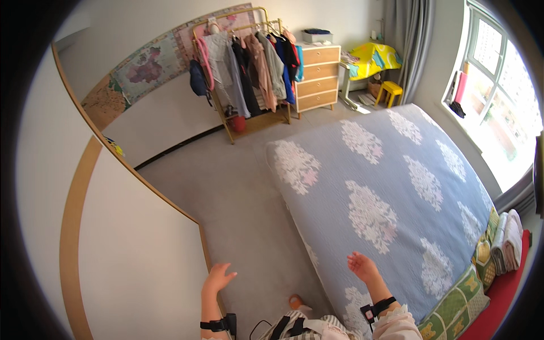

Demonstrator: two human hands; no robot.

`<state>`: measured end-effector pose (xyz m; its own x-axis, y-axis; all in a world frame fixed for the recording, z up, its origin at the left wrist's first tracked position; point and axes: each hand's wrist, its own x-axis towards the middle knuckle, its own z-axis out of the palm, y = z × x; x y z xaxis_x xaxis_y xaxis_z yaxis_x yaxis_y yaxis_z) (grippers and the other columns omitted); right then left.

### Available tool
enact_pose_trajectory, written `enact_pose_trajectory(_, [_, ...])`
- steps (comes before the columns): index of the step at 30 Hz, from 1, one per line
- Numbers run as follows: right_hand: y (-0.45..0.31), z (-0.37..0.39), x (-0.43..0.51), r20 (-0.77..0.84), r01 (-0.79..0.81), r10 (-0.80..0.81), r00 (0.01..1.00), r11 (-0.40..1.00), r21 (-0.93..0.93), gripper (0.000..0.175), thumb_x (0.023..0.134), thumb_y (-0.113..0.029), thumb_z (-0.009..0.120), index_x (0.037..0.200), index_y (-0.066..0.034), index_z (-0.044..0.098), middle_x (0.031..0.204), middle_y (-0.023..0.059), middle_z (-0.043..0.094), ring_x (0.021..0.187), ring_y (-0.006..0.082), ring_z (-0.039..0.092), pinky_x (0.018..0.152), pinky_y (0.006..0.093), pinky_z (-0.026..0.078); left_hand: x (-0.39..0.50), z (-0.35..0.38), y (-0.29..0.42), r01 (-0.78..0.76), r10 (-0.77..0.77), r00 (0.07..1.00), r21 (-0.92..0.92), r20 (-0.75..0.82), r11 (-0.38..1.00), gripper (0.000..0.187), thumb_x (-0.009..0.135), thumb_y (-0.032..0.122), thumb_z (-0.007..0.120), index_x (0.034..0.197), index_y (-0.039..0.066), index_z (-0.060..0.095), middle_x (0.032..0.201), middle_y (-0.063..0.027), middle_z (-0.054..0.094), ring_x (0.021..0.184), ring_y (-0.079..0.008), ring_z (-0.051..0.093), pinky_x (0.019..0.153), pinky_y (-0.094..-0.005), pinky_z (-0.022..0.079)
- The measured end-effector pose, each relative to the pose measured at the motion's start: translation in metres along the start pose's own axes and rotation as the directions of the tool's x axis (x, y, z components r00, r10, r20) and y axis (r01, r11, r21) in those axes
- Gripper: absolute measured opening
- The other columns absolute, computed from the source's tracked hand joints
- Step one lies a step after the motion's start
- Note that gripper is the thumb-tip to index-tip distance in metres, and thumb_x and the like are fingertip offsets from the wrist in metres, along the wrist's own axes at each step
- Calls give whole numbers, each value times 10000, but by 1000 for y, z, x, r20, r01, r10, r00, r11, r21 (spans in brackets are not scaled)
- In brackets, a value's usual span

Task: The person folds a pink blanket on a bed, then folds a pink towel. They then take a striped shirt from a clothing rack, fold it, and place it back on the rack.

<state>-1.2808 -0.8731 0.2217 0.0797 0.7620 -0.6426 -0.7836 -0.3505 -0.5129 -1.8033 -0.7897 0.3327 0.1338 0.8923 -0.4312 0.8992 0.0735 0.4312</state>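
My left hand [220, 276] is held out over the grey floor [250, 238], beside the edge of a white partition, with nothing in it and its fingers apart. My right hand [362, 266] hangs above the near side of the bed, palm partly up, empty, its fingers loosely curled. A blue-grey bedspread [331, 212] with white floral patches covers the bed. Black straps with small devices sit on both forearms. An orange slipper [295, 301] shows on one foot below.
Green patterned pillows [457, 301] and folded blankets [507, 242] lie at the bed's right end. Beyond stand a clothes rack [229, 127], a chest of drawers [318, 78], a yellow-covered desk [369, 59] and a yellow stool [390, 88]. A white partition [140, 238] rises at left.
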Motion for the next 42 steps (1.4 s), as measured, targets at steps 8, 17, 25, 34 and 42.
enact_pose_trajectory(8, [-95, 199, 72, 179, 192, -193, 965, 981, 26, 260, 893, -173, 569, 1107, -26, 558, 933, 124, 670, 775, 209, 620, 726, 334, 517, 42, -104, -28, -67, 56, 995, -127, -87, 990, 573, 879, 424, 609, 1297, 43, 517, 1316, -176, 524, 1222, -327, 485, 1006, -400, 407])
enact_pose_trajectory(17, [-214, 277, 213, -51, 440, -439, 897, 879, 185, 187, 859, -172, 591, 1027, -96, 623, 812, 25, 653, 665, 137, 561, 602, 290, 475, 178, -170, -86, 53, -44, 998, -206, 48, 977, 627, 863, 522, 581, 1303, 79, 519, 1258, -147, 581, 1167, -303, 548, 971, -383, 438])
enact_pose_trajectory(25, [-287, 557, 370, 360, 348, -401, 842, 915, 204, 135, 888, -181, 601, 987, -95, 634, 755, 27, 645, 607, 125, 528, 586, 272, 454, 325, -343, -24, -59, -5, 987, -386, -162, 920, 534, 887, 387, 615, 1317, 90, 505, 1265, -105, 586, 1155, -254, 563, 967, -363, 442])
enact_pose_trajectory(34, [-308, 797, 455, 551, 365, -429, 716, 902, 230, 149, 920, -153, 536, 1033, -67, 581, 783, 20, 597, 654, 128, 501, 642, 275, 437, 504, -473, -75, -110, 122, 993, -438, -1, 892, 515, 889, 348, 626, 1317, 92, 501, 1275, -103, 578, 1164, -256, 556, 952, -355, 452])
enact_pose_trajectory(42, [-388, 875, 502, 501, 584, -578, 644, 794, 166, 190, 923, -161, 526, 1083, -63, 557, 739, 25, 593, 610, 120, 491, 583, 252, 407, 675, -612, -26, -362, 351, 932, -254, -92, 897, 455, 897, 299, 623, 1274, 61, 531, 1227, -137, 606, 1120, -255, 585, 934, -356, 465])
